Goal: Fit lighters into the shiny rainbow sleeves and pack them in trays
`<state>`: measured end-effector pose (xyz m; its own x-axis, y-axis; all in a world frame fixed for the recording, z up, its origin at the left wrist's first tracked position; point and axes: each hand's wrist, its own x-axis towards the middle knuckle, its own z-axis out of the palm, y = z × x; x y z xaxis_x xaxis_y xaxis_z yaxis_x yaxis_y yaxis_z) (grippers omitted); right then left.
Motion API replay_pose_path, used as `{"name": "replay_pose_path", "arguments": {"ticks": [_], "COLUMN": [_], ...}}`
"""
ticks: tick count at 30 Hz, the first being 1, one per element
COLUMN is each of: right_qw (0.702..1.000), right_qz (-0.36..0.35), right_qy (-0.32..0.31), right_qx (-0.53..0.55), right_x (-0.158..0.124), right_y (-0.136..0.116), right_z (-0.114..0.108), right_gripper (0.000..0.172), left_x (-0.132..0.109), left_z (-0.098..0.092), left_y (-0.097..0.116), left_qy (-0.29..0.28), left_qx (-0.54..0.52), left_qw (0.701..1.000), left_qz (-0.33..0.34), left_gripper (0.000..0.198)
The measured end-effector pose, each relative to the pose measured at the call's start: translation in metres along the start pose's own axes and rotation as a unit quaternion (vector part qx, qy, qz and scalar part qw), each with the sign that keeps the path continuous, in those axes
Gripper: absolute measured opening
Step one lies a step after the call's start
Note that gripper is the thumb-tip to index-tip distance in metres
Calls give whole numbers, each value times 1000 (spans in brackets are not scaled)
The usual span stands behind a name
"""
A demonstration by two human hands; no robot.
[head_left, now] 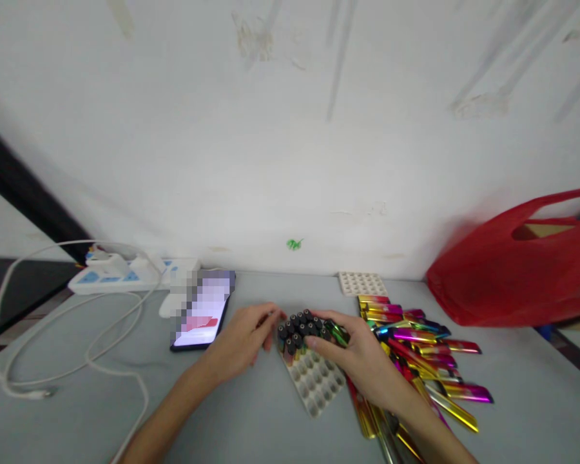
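Right forearm nearest me, black-ended pieces at a pale tray's far end

Through my feed, the right hand curves half closed around the black-ended pieces, thumb over their ends; a green piece shows between thumb and fingers, but I cannot tell whether it is gripped. Just left, the left hand is half open, fingers bent, nothing visible in its hold. To the right on the counter I see a heap of shiny pieces, a red bag and, farther off, a second tray; to the left, a phone, a power strip and a white cable.
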<state>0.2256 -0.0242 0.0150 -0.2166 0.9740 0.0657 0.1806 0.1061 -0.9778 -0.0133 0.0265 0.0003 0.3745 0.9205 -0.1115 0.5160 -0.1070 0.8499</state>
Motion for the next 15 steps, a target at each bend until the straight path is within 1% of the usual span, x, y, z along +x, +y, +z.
{"name": "replay_pose_path", "arguments": {"ticks": [4,7,9,11,12,13,15], "right_qw": [999,996,995,995,995,996,997], "right_qz": [-9,4,12,21,29,40,54], "right_qy": [-40,-73,-84,-80,-70,-59,-28], "right_qx": [30,50,57,61,58,55,52], "right_x": [0,-1,-1,-2,-3,-3,-3], "right_y": [-4,-5,-5,-5,-4,-3,-1], "right_z": [-1,-1,0,1,1,0,-2], "right_gripper": [35,39,41,45,48,52,54], "left_x": [1,3,4,4,4,4,3], "left_z": [-3,-5,-5,-5,-4,-4,-5], "left_y": [0,0,0,-1,-1,-1,-1], "left_qy": [9,7,0,-7,-7,-4,10], "left_qx": [-17,-41,-78,-104,-90,-54,40], "left_qw": [1000,999,997,994,996,999,999], "left_qz": [-11,-18,-26,-27,-18,-4,29], "left_gripper": [54,59,65,69,68,65,54]}}
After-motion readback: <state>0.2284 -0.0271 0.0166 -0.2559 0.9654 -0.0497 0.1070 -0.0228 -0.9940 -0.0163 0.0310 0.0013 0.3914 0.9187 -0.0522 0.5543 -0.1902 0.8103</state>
